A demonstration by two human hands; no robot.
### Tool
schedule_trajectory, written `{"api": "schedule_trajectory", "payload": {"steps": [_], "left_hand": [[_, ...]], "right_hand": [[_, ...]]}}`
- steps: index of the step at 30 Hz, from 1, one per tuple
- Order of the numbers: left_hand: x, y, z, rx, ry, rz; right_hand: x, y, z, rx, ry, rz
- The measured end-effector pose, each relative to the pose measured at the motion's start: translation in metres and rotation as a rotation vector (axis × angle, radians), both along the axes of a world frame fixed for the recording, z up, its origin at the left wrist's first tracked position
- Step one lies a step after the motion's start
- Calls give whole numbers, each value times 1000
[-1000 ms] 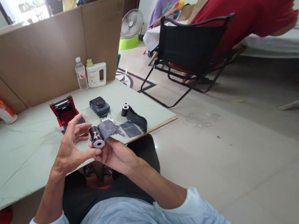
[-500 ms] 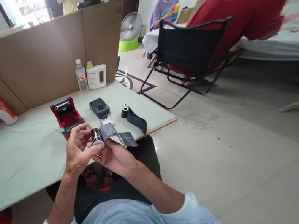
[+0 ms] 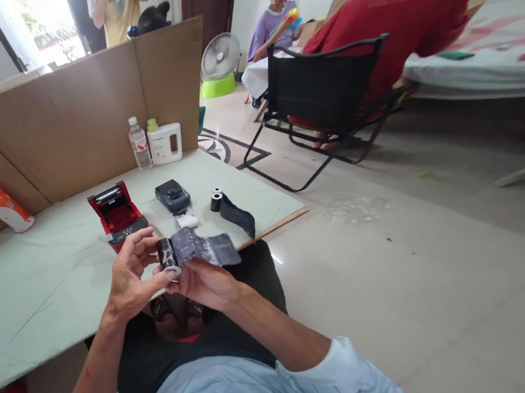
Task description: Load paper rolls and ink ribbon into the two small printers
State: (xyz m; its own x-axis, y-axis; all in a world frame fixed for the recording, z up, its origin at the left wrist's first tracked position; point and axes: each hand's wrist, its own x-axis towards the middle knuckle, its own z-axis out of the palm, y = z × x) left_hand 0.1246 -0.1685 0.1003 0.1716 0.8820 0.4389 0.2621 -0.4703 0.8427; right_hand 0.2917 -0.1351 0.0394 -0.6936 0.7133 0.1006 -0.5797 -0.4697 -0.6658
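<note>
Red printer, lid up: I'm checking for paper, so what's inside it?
Inside the red printer, a red-lined hollow shows, with no roll that can be made out. The front panel covers the lowest part, so what lies there cannot be seen.

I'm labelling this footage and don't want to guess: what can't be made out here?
All in the head view:
Red device: near end partly behind the left hand.
Right hand: its grip, partly covered by the dark strip.
White jug: label print too small to read.
White-covered table: cut off by the right edge.
</note>
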Motion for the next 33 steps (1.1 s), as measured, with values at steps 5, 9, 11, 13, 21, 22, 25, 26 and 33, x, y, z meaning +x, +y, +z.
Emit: {"api": "schedule_trajectory", "payload": {"steps": [5, 9, 11, 13, 21, 22, 25, 26, 33], "left_hand": [[1, -2, 19, 99, 372, -26], [4, -3, 43, 126, 815, -38], [5, -2, 40, 119, 743, -31], [4, -2, 27, 106, 498, -13], [4, -2, 21, 59, 275, 15], [4, -2, 28, 71, 386, 4], [4, -1, 46, 110, 659, -22], [4, -1, 48, 108, 682, -27], [-2, 2, 13, -89, -43, -2]], "right_hand": [[8, 8, -14, 162, -131, -96], [6, 13, -18, 227, -228, -293], [4, 12, -14, 189, -163, -209], [3, 10, -8, 128, -73, -70], [8, 9, -5, 174, -115, -39], [8, 10, -7, 188, -161, -98], [5, 11, -12, 217, -226, -314], [4, 11, -11, 209, -209, -326], [3, 6, 17, -7, 29, 15]]}}
